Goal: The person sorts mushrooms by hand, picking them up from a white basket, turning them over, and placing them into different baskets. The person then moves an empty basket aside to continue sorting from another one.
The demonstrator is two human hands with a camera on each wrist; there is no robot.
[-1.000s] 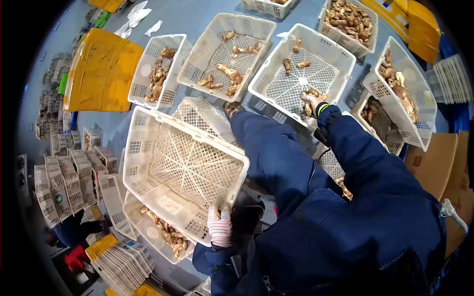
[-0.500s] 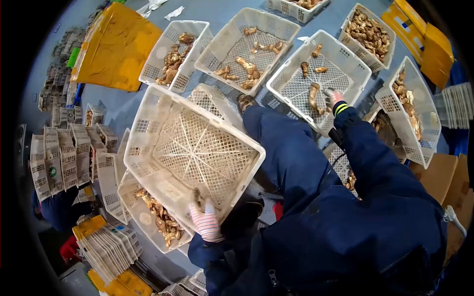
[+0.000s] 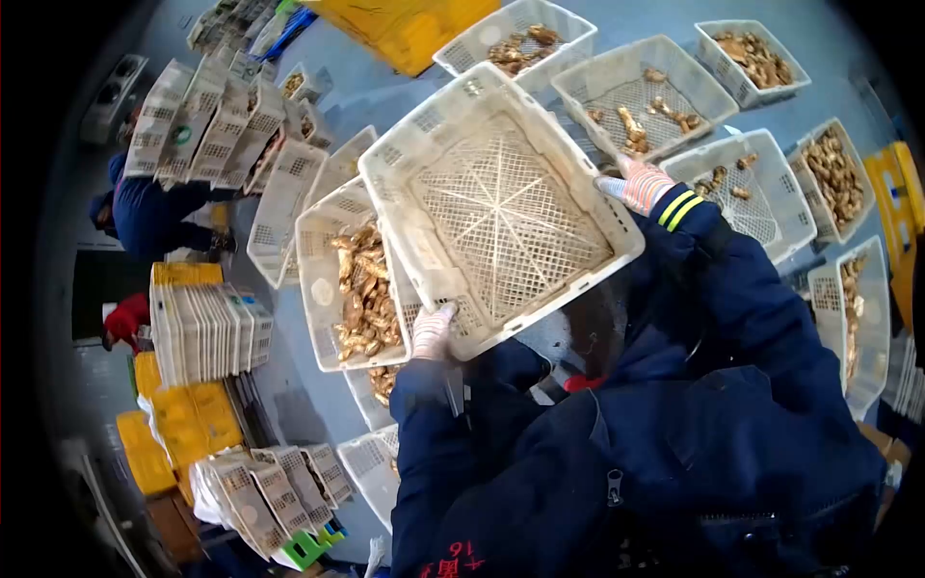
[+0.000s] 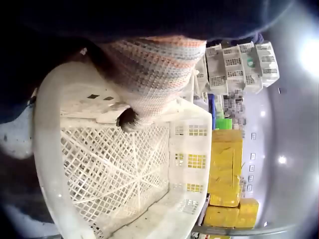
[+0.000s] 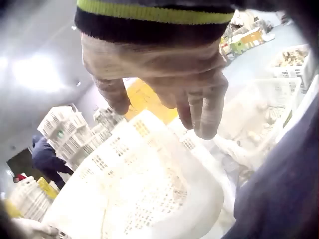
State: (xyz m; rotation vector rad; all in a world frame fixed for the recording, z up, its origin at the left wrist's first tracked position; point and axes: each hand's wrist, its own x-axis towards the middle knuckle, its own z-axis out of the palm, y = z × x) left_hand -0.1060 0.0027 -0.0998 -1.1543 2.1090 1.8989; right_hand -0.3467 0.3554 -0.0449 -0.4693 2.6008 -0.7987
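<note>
A white plastic crate [image 3: 501, 207] with a soiled lattice floor is held tilted in front of the body. My left hand [image 3: 433, 330], in a striped knit glove, grips its near left rim; in the left wrist view that hand [image 4: 154, 74] reaches over the wall, its fingertips inside. At the far right rim is my gloved right hand [image 3: 638, 185]; the right wrist view shows this hand [image 5: 159, 84] with loosely extended fingers over the crate wall. Left of the held crate, and partly behind it, a crate [image 3: 310, 279] holds thick brown-and-cream mushrooms [image 3: 366, 294].
Several mushroom crates stand across the floor beyond and right, including a sparsely filled crate [image 3: 771, 207] and a fuller crate [image 3: 831, 183]. Crate stacks [image 3: 207, 328] line the left, near a person in blue [image 3: 159, 212]. A yellow box [image 3: 405, 29] stands at the far side.
The right hand has left the crate with mushrooms on the right and come to the held crate's rim. The held crate has moved right in view; the head view has turned left.
</note>
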